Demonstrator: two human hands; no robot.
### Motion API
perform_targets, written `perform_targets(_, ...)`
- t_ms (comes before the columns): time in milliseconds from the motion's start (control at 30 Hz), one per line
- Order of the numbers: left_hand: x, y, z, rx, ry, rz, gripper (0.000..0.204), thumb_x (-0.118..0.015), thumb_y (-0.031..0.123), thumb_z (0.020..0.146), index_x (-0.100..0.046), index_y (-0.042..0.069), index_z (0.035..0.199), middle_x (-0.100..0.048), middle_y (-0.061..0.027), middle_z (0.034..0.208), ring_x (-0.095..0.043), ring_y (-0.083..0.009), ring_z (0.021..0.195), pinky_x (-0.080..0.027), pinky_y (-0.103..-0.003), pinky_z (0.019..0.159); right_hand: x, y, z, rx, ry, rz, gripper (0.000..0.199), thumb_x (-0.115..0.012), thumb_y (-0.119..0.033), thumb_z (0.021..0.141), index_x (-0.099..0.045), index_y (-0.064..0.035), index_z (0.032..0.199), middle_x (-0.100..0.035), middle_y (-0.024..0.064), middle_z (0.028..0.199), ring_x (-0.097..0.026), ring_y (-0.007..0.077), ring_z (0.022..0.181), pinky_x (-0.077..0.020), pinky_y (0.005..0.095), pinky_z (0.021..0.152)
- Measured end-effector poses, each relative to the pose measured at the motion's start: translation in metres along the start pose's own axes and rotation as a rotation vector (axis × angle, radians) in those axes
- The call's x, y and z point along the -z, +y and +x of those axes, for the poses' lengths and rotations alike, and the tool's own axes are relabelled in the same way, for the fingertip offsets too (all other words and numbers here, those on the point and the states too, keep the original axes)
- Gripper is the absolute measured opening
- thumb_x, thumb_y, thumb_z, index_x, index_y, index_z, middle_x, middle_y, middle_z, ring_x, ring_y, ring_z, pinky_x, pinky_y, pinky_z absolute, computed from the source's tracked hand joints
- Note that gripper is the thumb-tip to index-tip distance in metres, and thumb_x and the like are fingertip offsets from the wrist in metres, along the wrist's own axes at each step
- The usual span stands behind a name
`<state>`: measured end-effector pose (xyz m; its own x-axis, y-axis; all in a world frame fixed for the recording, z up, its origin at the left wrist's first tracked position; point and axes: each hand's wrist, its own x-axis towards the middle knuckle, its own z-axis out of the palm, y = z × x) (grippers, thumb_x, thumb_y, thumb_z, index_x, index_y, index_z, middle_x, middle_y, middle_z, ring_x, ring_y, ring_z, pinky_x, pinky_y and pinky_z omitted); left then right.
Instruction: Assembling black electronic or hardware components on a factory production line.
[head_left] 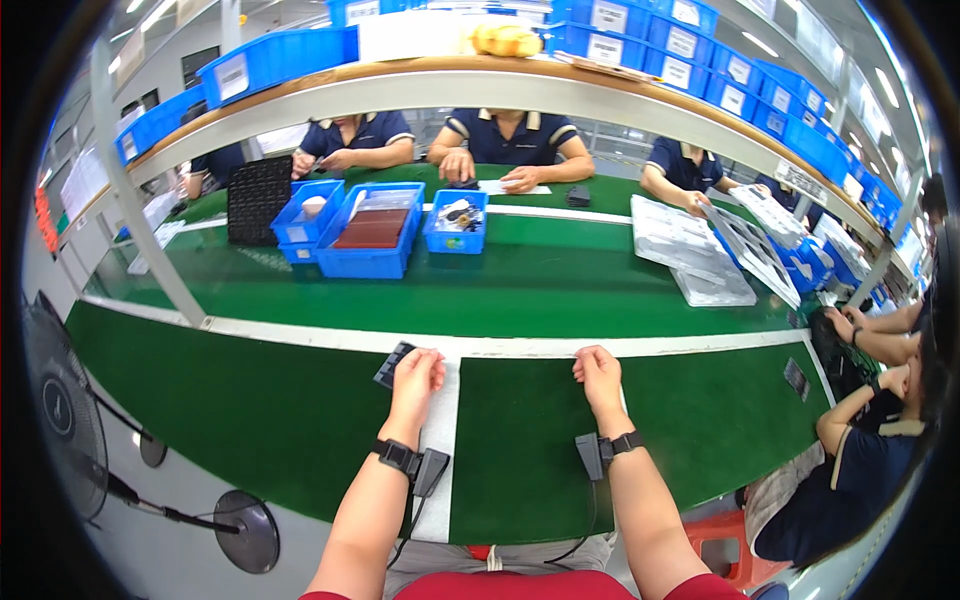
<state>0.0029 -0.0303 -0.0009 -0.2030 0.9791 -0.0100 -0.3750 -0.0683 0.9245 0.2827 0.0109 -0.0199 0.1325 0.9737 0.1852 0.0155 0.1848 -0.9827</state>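
My left hand [419, 374] rests on the green work surface by the white strip, its fingers curled in with nothing showing between them. Just left of it lies a small dark rectangular piece with a grid of squares [393, 366], partly covered by the hand; whether they touch I cannot tell. Farther right, my right hand [598, 370] is also closed in a loose fist, and no object shows in it. Each wrist wears a black strap with a small grey box, such as the left device [430, 472] and the right device [590, 458], with cables hanging down.
Beyond a white rail [520, 347] runs a green belt [540, 300] with blue bins [365, 262] and white trays [690, 245]. A shelf [480, 85] with blue boxes spans above. Co-workers sit opposite and at right. Another dark piece [796, 380] lies right; a fan [65, 410] stands left.
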Motion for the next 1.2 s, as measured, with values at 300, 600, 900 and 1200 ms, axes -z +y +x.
perform_targets(300,-0.011,0.000,-0.001,0.093,-0.093,-0.292,0.010,-0.051,0.014,0.084,-0.052,0.006,0.080,-0.054,-0.0034,0.071,-0.049,-0.0123,0.058,-0.037,-0.023,0.049,0.007,-0.016,-0.020,-0.051,-0.123,0.229,0.017,-0.049,-0.014,0.085,-0.057,-0.0031,0.075,-0.057,0.0049,0.064,-0.052,0.0104,0.053,-0.0426,0.0220,0.051)
perform_targets(600,-0.013,-0.007,-0.007,0.196,-0.262,0.109,0.015,-0.050,0.015,0.085,-0.055,0.002,0.080,-0.056,-0.0052,0.066,-0.051,-0.0114,0.054,-0.041,-0.023,0.052,-0.020,-0.016,-0.034,-0.166,-0.554,0.033,0.023,-0.053,-0.024,0.087,-0.055,-0.0061,0.073,-0.056,-0.0007,0.067,-0.052,0.0052,0.062,-0.0431,0.0198,0.057)
perform_targets(900,-0.018,-0.010,0.001,0.095,-0.353,0.351,0.014,-0.048,0.011,0.086,-0.055,0.001,0.080,-0.057,-0.0049,0.065,-0.051,-0.0087,0.052,-0.040,-0.019,0.049,-0.025,-0.009,-0.019,-0.186,-0.502,0.044,0.026,-0.054,-0.026,0.087,-0.052,-0.0062,0.071,-0.055,-0.0004,0.066,-0.052,0.0062,0.059,-0.0438,0.0196,0.054)
perform_targets(1200,-0.021,-0.005,-0.005,0.072,-0.393,0.337,0.013,-0.050,0.011,0.086,-0.056,0.000,0.083,-0.058,-0.0047,0.069,-0.052,-0.0090,0.057,-0.042,-0.020,0.054,0.036,-0.033,-0.009,-0.162,0.146,0.188,0.018,-0.050,-0.017,0.085,-0.054,-0.0033,0.074,-0.057,0.0055,0.067,-0.055,0.0116,0.058,-0.0457,0.0230,0.053)
